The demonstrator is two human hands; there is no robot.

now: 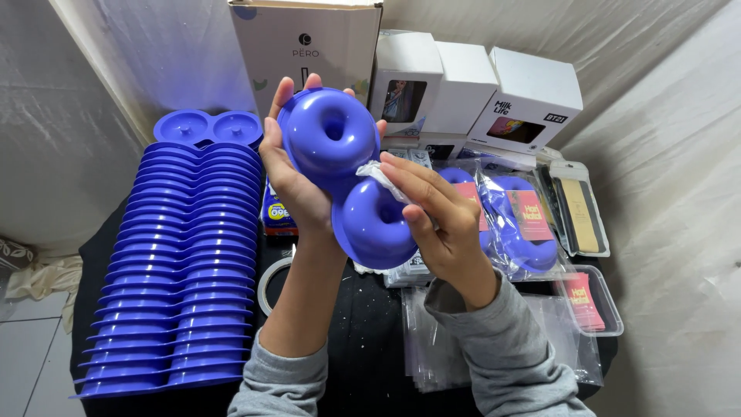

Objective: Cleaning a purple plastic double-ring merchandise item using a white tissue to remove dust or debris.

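1. While I watch from the head view, the left hand is clamped around the upper ring of a glossy blue plastic double-ring mould, held up above the middle of the black tabletop.
2. The right hand pinches a small white cloth against the lower ring, fingers closed on it.
3. A long stack of matching blue moulds runs along the tabletop's left edge.
4. Bagged blue moulds lie toward the right edge; white cardboard boxes stand along the far edge.
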